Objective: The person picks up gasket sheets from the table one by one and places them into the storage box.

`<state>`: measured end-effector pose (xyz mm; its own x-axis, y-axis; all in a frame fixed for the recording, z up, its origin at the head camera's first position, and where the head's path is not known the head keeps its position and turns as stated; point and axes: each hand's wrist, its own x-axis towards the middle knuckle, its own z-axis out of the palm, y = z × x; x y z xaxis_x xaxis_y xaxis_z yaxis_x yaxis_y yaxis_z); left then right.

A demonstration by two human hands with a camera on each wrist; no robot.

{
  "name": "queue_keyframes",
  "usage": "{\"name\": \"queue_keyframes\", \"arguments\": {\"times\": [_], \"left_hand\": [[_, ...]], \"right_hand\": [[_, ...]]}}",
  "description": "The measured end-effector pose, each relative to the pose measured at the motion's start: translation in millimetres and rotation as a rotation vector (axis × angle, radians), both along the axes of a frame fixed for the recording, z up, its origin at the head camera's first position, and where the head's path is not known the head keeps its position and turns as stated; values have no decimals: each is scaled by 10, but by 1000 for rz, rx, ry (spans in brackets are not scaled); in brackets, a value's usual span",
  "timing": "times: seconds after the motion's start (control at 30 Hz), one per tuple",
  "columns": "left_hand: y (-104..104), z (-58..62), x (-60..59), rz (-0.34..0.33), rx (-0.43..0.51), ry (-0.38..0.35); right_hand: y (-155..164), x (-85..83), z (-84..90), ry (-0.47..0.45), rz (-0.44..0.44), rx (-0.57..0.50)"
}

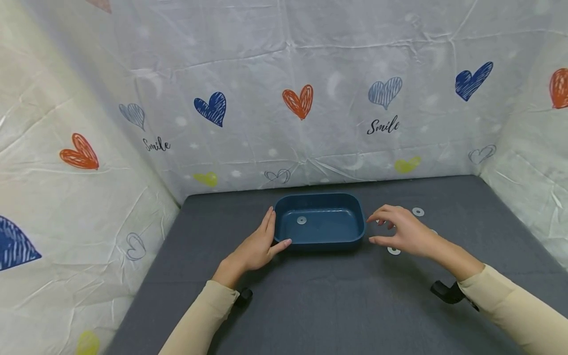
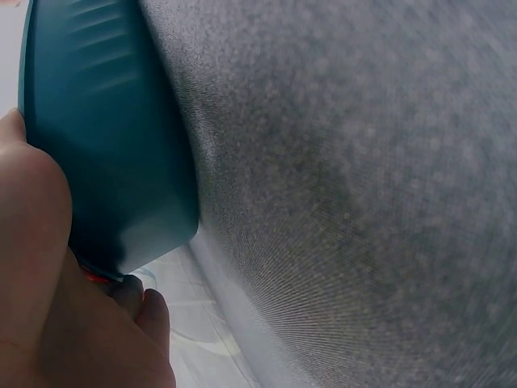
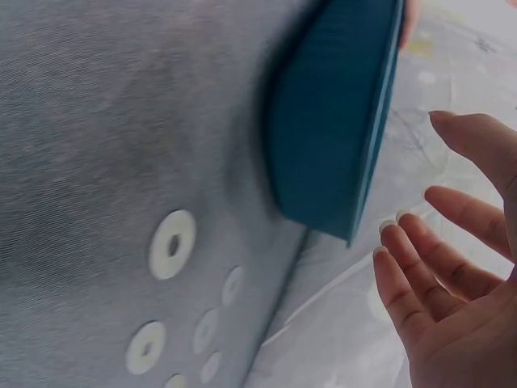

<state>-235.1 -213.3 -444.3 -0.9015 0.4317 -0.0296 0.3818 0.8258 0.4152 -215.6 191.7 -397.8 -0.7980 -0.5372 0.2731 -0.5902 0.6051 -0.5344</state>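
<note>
A blue rectangular container stands on the dark grey table with one flat white washer on its floor. My left hand holds its near left corner, fingers along the left side and thumb over the front rim. Just off the right end is my right hand, thumb and fingers spread apart with nothing between them. Below and behind it several washers lie flat on the cloth, partly hidden by the hand. The right wrist view shows these white washers beside the container.
A white cloth wall printed with hearts closes off the back of the grey table, and similar cloth hangs on both sides. Black wrist mounts sit under the cream sleeves.
</note>
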Motion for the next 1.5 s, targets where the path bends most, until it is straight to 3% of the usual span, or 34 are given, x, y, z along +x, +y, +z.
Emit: {"name": "queue_keyframes", "arguments": {"times": [0.67,1.5], "left_hand": [[-3,-14,-14,7,-16,0],[4,7,20,4,7,-9]], "right_hand": [[313,99,-325,6,-28,57],[390,-6,-659,-17,-90,86]]}}
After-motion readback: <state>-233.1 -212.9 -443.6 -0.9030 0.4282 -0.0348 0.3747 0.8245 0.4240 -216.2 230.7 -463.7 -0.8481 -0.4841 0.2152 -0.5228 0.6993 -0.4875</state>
